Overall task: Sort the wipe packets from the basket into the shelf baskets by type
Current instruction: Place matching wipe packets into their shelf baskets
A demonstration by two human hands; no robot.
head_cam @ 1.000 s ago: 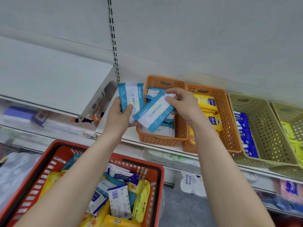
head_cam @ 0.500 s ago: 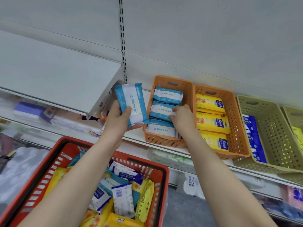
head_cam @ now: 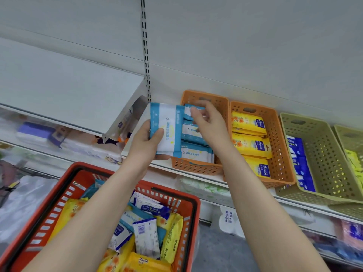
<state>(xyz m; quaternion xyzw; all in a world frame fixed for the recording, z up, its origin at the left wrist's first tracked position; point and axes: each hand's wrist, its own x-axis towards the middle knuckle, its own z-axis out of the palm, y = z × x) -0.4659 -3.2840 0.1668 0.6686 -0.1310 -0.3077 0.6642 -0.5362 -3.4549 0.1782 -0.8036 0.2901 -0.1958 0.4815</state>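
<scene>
My left hand grips a light-blue and white wipe packet, holding it upright just left of the first orange shelf basket. My right hand is above that basket, and its curled fingertips pinch the packet's upper right corner. Matching light-blue packets lie stacked in this basket. The second orange basket holds yellow packets. A green basket holds dark-blue packets. Below, the red shopping basket holds several mixed packets.
Another green basket with yellow-green packets sits at the far right edge. A tilted white shelf panel stands left of the baskets. Wrapped goods fill the lower shelves on both sides. The shelf's back wall rises behind everything.
My right hand let go of a light-blue packet in the first orange basket, then rose to the corner of the packet in my left hand. That packet moved right, toward the basket.
</scene>
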